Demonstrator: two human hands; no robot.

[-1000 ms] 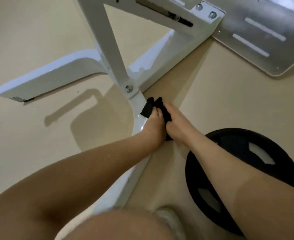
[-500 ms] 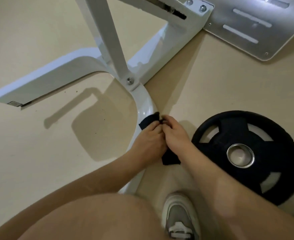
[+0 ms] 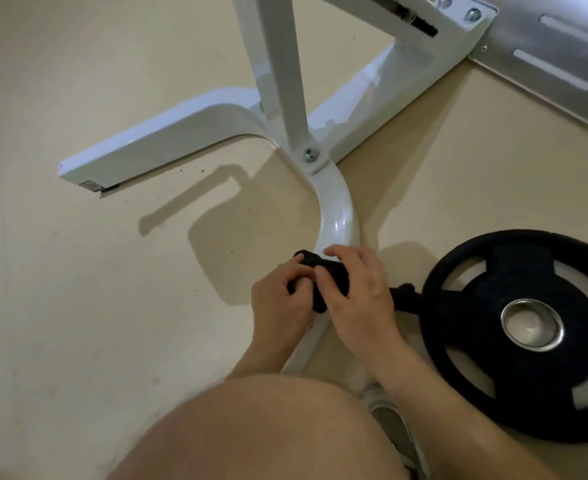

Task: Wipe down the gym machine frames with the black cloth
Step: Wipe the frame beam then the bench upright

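Beige floor [image 3: 77, 306] carries the white frame [image 3: 372, 95], and your left hand [image 3: 278, 299] and right hand [image 3: 358, 299] both grip the bunched black cloth [image 3: 330, 275] on its curved leg [image 3: 337, 216], near a weight plate [image 3: 528, 271]. You look midway: the upright post [image 3: 282, 64] and far leg [image 3: 167, 140] likely await wiping.

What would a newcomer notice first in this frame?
At centre, the left hand and right hand both grip the cloth against the curved leg of the white frame. Just right of the hands, a black weight plate lies flat on the floor. A grey metal panel fills the top right corner.
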